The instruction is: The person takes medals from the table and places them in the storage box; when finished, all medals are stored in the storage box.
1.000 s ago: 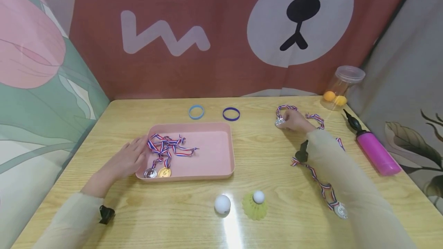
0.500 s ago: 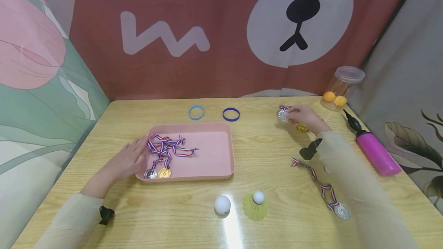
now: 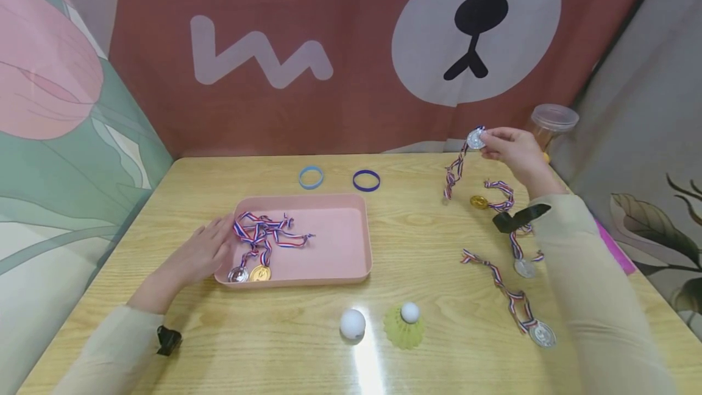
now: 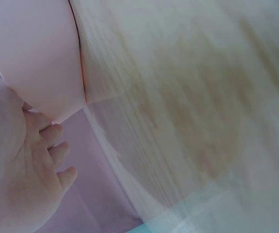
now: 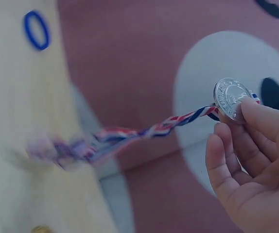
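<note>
My right hand (image 3: pixel 512 148) pinches a silver medal (image 3: pixel 476 138) between thumb and fingers, raised over the back right of the table. From it a twisted red, white and blue ribbon (image 5: pixel 154 130) hangs down, its lower end blurred in the right wrist view. At the left end of the pink tray (image 3: pixel 329 280), my left hand (image 3: pixel 205 252) rests against the rim with relaxed fingers; the left wrist view shows its palm beside the tray wall (image 4: pixel 42 53). Inside the tray lie a silver medal (image 3: pixel 238 274) and a gold medal (image 3: pixel 260 273) with tangled ribbons.
Below my right hand lie a gold medal (image 3: pixel 479 202) and two silver medals (image 3: pixel 524 268). Light blue (image 3: pixel 311 178) and dark blue (image 3: pixel 366 181) wristbands sit behind the tray. In front are a white ball (image 3: pixel 353 324) and a yellow shuttlecock (image 3: pixel 404 328). A clear jar (image 3: pixel 554 117) and pink pump (image 3: pixel 613 249) are partly hidden.
My right hand has picked the silver medal up off the table and raised it up and to the right, its ribbon now dangling. The left hand has stayed at the tray.
</note>
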Demonstrator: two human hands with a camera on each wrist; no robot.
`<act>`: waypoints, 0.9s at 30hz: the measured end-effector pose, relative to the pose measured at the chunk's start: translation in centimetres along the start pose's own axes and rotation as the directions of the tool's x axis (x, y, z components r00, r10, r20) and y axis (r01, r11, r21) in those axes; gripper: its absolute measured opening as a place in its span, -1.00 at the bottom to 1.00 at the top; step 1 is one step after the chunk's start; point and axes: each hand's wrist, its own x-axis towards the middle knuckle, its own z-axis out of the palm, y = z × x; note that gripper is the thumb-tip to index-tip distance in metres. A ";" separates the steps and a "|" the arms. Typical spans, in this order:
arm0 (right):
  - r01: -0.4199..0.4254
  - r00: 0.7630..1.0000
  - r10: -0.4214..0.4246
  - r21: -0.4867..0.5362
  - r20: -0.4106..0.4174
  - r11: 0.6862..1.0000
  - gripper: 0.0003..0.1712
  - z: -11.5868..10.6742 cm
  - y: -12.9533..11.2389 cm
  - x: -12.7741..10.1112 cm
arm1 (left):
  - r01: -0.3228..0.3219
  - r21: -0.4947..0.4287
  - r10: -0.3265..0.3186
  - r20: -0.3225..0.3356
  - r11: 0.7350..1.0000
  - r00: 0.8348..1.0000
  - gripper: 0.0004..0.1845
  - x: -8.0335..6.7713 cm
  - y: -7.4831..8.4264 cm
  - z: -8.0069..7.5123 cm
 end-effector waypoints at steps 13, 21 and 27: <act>0.042 0.995 -0.077 0.461 0.059 0.887 -0.82 0.1 -5.3 -2.0 | -0.031 0.014 0.032 -0.025 0.999 0.999 -0.44 0.0 -0.3 0.3; 0.095 0.983 -0.161 0.510 0.085 0.855 -0.89 2.5 -7.3 -2.7 | -0.028 0.004 0.028 -0.023 1.000 0.999 -0.44 0.0 -0.4 0.2; 0.117 0.955 -0.247 0.554 0.164 0.824 -0.90 4.6 -8.0 -3.1 | -0.026 0.005 0.026 -0.018 1.000 0.999 -0.43 0.0 -0.3 0.2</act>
